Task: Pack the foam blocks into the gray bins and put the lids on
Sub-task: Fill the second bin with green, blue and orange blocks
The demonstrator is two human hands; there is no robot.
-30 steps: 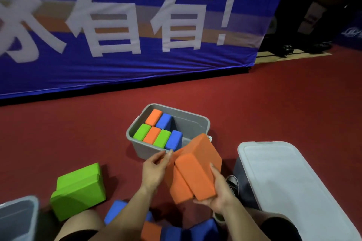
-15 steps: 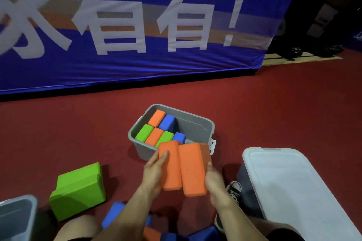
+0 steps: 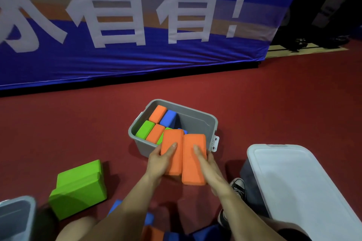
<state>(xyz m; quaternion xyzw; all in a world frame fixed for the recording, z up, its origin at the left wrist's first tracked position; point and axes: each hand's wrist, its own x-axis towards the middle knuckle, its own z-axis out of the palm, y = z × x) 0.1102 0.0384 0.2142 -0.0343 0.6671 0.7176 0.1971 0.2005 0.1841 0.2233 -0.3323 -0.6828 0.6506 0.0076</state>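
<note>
An open gray bin [image 3: 197, 121] stands on the red floor with several orange, blue and green foam blocks upright inside; its right part is unfilled. My left hand [image 3: 159, 160] grips one orange block [image 3: 172, 144] and my right hand [image 3: 205, 164] grips a second orange block [image 3: 194, 154]. Both blocks are held side by side over the bin's near edge. A second gray bin at the right carries a white lid [image 3: 299, 182].
Two green blocks [image 3: 78, 186] lie stacked on the floor at the left. Blue and orange blocks [image 3: 150, 219] lie by my legs at the bottom. A third gray bin [image 3: 15, 219] shows at the bottom left corner. A blue banner [image 3: 137, 25] stands behind.
The two orange blocks were turned from a tilted, overlapping hold to flat side by side, and my hands moved them forward over the bin's near edge.
</note>
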